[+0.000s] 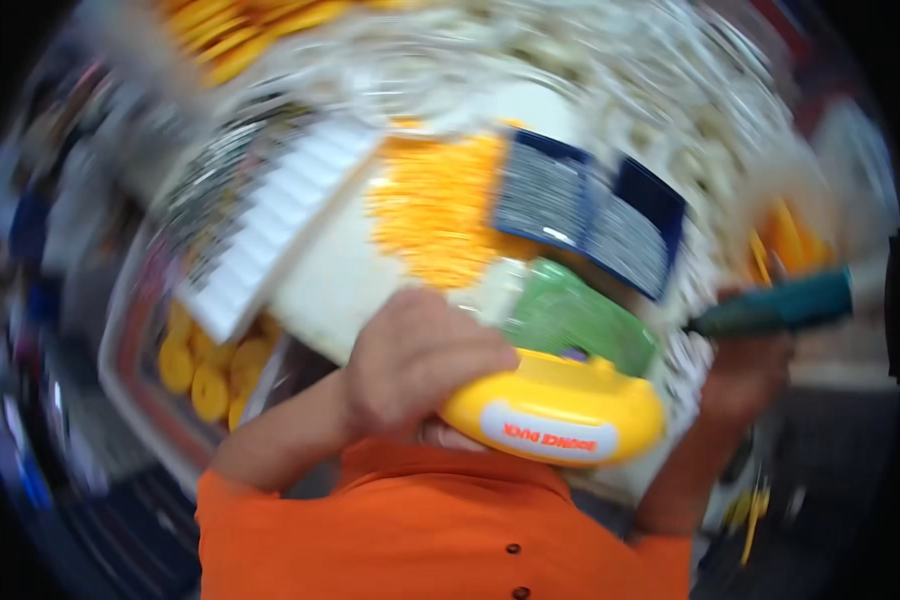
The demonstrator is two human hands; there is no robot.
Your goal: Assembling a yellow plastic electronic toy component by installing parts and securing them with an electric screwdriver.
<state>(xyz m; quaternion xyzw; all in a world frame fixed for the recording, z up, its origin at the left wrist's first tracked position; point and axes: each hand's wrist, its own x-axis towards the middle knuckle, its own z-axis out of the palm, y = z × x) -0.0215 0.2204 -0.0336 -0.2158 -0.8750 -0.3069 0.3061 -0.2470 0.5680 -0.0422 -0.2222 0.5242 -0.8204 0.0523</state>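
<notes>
My left hand (pixel 420 355) is closed on the left end of a yellow plastic toy body (pixel 540 390), held low in front of my orange shirt. The toy is rounded, with a white label and red lettering on the side toward me. To its right, my right hand (pixel 745 375) is wrapped round a teal electric screwdriver (pixel 780 305), blurred by motion, its dark tip pointing left. The tip is apart from the toy. Just beyond the toy lies a green see-through thing (pixel 575 310), perhaps a bag. Thumb and some fingers of my left hand are hidden under the toy.
Small orange parts (pixel 435 205) lie heaped mid-table. Two blue boxes (pixel 587 205) hold small silvery pieces. A white ribbed tray (pixel 280 225) stands left, above yellow round parts (pixel 210 380) in a bin. White ring-like parts (pixel 420 85) cover the far side; orange parts (pixel 790 240) lie far right.
</notes>
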